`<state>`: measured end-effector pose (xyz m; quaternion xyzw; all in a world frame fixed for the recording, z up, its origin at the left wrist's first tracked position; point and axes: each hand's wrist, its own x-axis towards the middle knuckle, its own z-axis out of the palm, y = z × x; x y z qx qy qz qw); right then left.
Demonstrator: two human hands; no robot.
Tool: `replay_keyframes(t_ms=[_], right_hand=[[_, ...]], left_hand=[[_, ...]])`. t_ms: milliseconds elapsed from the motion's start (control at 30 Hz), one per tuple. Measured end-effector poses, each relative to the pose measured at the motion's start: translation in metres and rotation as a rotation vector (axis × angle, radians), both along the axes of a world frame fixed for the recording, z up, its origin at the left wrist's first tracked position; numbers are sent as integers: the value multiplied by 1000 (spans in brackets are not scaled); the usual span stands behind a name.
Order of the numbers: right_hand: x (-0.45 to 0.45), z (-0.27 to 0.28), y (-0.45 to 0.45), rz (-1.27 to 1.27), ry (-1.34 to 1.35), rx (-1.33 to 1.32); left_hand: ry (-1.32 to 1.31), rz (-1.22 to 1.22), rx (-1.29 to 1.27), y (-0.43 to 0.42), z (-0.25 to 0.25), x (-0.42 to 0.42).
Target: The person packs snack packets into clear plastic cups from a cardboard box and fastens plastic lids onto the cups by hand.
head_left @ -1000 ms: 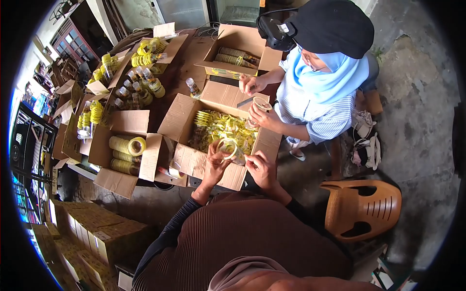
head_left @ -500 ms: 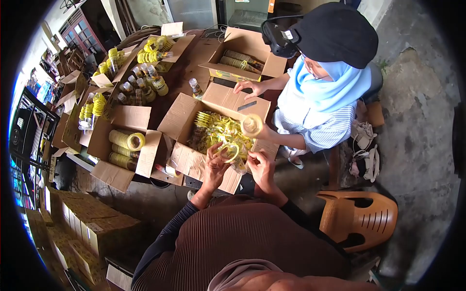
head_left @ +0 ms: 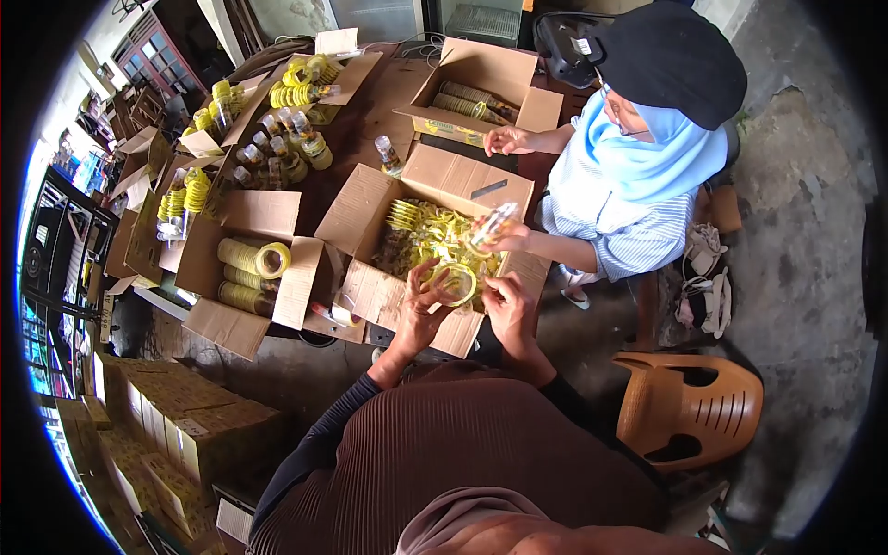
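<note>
My left hand [head_left: 420, 313] grips a yellow-green ring [head_left: 473, 283] between thumb and fingers, over the near side of an open cardboard box [head_left: 361, 205]. Just right of the ring, my right hand [head_left: 511, 316] has its fingertips pinched together; what they hold, if anything, I cannot make out. The box under both hands contains a heap of yellow strips and clear scraps [head_left: 435, 231]. A row of yellow rings [head_left: 403, 215] lies at its left side. Across the box, another person's hand [head_left: 507, 239] holds a clear plastic piece [head_left: 498, 222].
A box of stacked yellow rolls [head_left: 242, 326] stands at left, another open box [head_left: 481, 63] behind. Clear-topped bottle-like items [head_left: 317, 153] stand on the table [head_left: 375, 97]. The other person [head_left: 629, 213] is at right, near a brown plastic chair [head_left: 689, 407].
The ring in my left hand now faces the camera more fully. My right hand has risen slightly beside it. The other person's held piece has tilted, and their other hand has shifted.
</note>
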<state>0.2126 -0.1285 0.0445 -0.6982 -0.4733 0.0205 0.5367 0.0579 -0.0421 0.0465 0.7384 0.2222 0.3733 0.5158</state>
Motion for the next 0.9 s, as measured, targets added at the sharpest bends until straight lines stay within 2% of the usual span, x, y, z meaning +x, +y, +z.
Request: replay_keyframes(t_ms=[100, 167, 233, 400, 600, 667, 733, 833, 867, 900], right_hand=[[-1, 16, -4, -24, -80, -9], [-1, 24, -6, -24, -290, -17], [-3, 21, -7, -11, -354, -15], [-9, 16, -5, -11, -579, -42], [-12, 15, -7, 20, -673, -84], [-12, 12, -6, 24, -658, -87], [-12, 8, -6, 29, -644, -88], [-16, 1, -5, -25, -322, -102], [-17, 0, -6, -24, -325, -103], [-18, 1, -6, -30, -158, -89]], left_hand=[[54, 44, 154, 13, 10, -10], [102, 47, 176, 23, 12, -19], [151, 45, 261, 30, 18, -24], [189, -26, 278, 39, 34, -29], [239, -111, 276, 47, 48, -33], [253, -148, 245, 49, 46, -35], [123, -283, -91, 51, 38, -35], [63, -349, -198, 44, 35, -32], [59, -349, -199, 44, 27, -31], [-46, -352, -336, 44, 20, -28]])
